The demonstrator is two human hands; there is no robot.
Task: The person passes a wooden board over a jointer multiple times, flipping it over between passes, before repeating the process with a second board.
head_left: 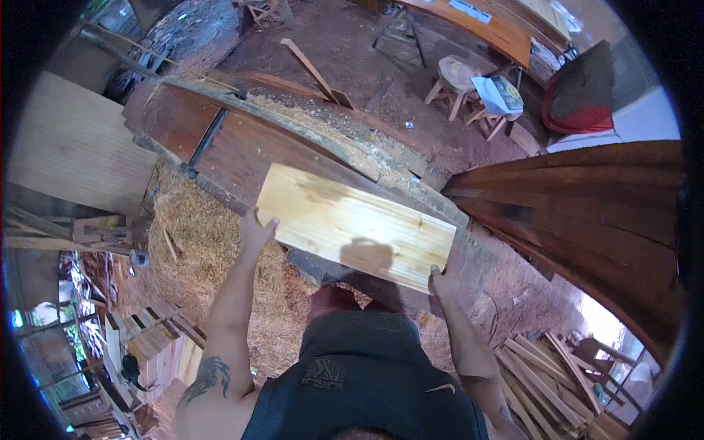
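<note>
A pale, rectangular wooden board (352, 227) lies across the long dark workbench (249, 147) in front of me, tilted down to the right. My left hand (257, 230) grips the board's left end near its lower corner, thumb on top. At the lower right corner, my right hand (443, 281) holds the edge, thumb up on the face and fingers hidden underneath. A shadow falls on the middle of the board. To its left, a dark metal slot (207, 139) crosses the bench top.
Wood shavings (198, 227) heap below the bench on the left. Dark planks (587, 205) rise at the right. Stacked sticks (550, 381) lie lower right, cut boards (150, 345) lower left. Beyond the bench stand a round stool (457, 75) and an orange tabletop (477, 26).
</note>
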